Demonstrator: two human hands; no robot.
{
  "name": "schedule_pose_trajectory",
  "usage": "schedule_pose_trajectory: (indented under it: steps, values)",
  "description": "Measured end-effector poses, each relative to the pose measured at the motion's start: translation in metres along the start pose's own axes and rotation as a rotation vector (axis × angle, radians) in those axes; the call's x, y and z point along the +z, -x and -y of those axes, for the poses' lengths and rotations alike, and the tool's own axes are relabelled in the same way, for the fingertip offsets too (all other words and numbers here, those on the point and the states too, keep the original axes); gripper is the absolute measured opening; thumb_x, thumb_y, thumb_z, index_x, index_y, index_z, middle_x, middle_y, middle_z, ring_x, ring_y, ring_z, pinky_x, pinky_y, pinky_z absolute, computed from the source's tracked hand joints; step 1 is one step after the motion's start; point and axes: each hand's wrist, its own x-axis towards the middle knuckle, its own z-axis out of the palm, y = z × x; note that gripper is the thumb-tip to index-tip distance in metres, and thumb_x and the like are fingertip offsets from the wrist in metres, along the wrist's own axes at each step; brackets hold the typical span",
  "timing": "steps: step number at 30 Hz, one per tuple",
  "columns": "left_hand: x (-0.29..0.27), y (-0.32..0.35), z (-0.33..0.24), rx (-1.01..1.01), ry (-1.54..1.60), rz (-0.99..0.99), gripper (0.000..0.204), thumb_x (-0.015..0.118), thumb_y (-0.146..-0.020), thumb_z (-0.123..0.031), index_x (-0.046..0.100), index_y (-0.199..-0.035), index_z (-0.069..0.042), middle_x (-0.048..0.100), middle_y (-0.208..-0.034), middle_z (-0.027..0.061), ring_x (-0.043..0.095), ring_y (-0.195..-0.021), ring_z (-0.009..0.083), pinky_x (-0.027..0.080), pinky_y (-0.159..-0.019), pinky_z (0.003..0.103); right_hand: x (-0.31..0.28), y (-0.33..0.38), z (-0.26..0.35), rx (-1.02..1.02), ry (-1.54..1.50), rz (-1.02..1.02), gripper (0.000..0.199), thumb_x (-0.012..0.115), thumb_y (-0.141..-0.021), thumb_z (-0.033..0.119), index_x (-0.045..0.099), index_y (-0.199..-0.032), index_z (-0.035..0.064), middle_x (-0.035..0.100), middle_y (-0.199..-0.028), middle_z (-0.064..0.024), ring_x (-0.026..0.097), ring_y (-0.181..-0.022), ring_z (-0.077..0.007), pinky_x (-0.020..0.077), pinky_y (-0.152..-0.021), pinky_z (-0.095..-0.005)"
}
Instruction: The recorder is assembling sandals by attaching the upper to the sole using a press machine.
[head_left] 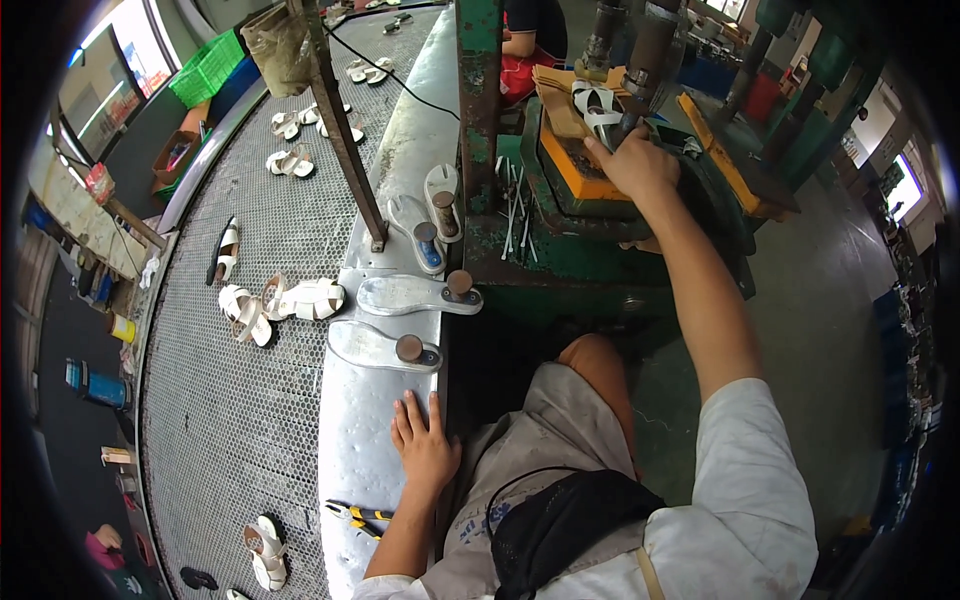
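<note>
A black pouch (560,530) lies in the person's lap at the lower middle of the frame, against a pale shirt. Just left of it, the left hand (425,445) rests palm down on the edge of the metal tabletop (370,440), fingers spread flat and holding nothing. Below that hand, yellow-handled pliers (355,516) lie on the same metal strip.

Above the left hand, two flat metal sole forms with round knobs lie side by side: the nearer form (380,348) and the farther form (415,293). Two more such forms (428,220) sit higher up beside a slanted metal post (345,130).

The right arm reaches up to the upper middle of the frame, where the right hand (635,165) is closed on a white strappy sandal (597,105) set on the orange pad (585,175) of a green press machine (560,230). Its fingers curl around the sandal's near end, under the press's dark cylinders.

To the left, a curved mesh conveyor (240,400) carries white sandals: a pair (285,298) at left centre, one (265,550) at the lower left, and others (290,160) toward the upper left. A green crate (210,65) stands in the upper left corner.
</note>
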Motion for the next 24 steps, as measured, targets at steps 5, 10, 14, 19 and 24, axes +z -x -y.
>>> schedule_pose_trajectory:
  steps: [5, 10, 14, 19, 24]
  values:
    - [-0.004, -0.005, 0.006, -0.020, 0.011, -0.001, 0.098, 0.082, -0.083, -0.029, 0.038, -0.170, -0.013, 0.021, -0.177, 0.0300, 0.019, -0.164, 0.0504, 0.018, -0.130, 0.061, -0.015, 0.026, -0.009, -0.133, 0.081, -0.441, 0.069, 0.073, -0.098, 0.059, 0.062, -0.128, -0.0021, 0.067, -0.122, -0.0251, 0.067, -0.117, -0.0384, 0.0553, -0.097, -0.0510]
    - [-0.010, 0.021, 0.024, -0.095, 0.092, 0.041, 0.093, 0.082, -0.085, -0.030, 0.041, -0.167, -0.011, 0.024, -0.176, 0.0289, 0.020, -0.163, 0.0523, 0.023, -0.129, 0.064, 0.032, -0.003, -0.001, -0.201, -0.870, -0.365, 0.038, 0.077, -0.096, 0.030, 0.066, -0.118, 0.0007, 0.070, -0.117, -0.0187, 0.069, -0.113, -0.0341, 0.0536, -0.098, -0.0469]
    - [-0.006, 0.014, 0.087, -0.014, 0.408, 0.002, 0.076, 0.079, -0.093, -0.028, 0.049, -0.161, -0.010, 0.039, -0.168, 0.0280, 0.035, -0.157, 0.0494, 0.035, -0.126, 0.057, 0.069, -0.070, 0.042, -0.424, -0.762, -0.099, 0.058, 0.073, -0.099, 0.041, 0.067, -0.138, -0.0015, 0.074, -0.130, -0.0171, 0.069, -0.120, -0.0307, 0.0498, -0.107, -0.0428]
    - [-0.032, 0.060, 0.159, -0.176, 0.609, -0.368, 0.050, 0.075, -0.097, -0.023, 0.064, -0.143, -0.007, 0.063, -0.148, 0.0207, 0.057, -0.139, 0.0404, 0.045, -0.120, 0.049, 0.099, -0.186, -0.100, -0.325, -0.130, -0.392, 0.053, 0.071, -0.103, 0.042, 0.066, -0.149, 0.0148, 0.070, -0.147, -0.0150, 0.068, -0.133, -0.0331, 0.0534, -0.106, -0.0421]
    - [-0.052, 0.207, 0.330, -1.012, 0.266, -0.913, 0.041, 0.068, -0.096, -0.013, 0.070, -0.134, 0.001, 0.073, -0.126, 0.0241, 0.069, -0.120, 0.0393, 0.053, -0.104, 0.045, 0.093, -0.189, -0.078, -0.247, -0.003, -0.423, 0.066, 0.069, -0.100, 0.060, 0.074, -0.138, 0.0062, 0.076, -0.134, -0.0190, 0.071, -0.125, -0.0395, 0.0539, -0.103, -0.0509]
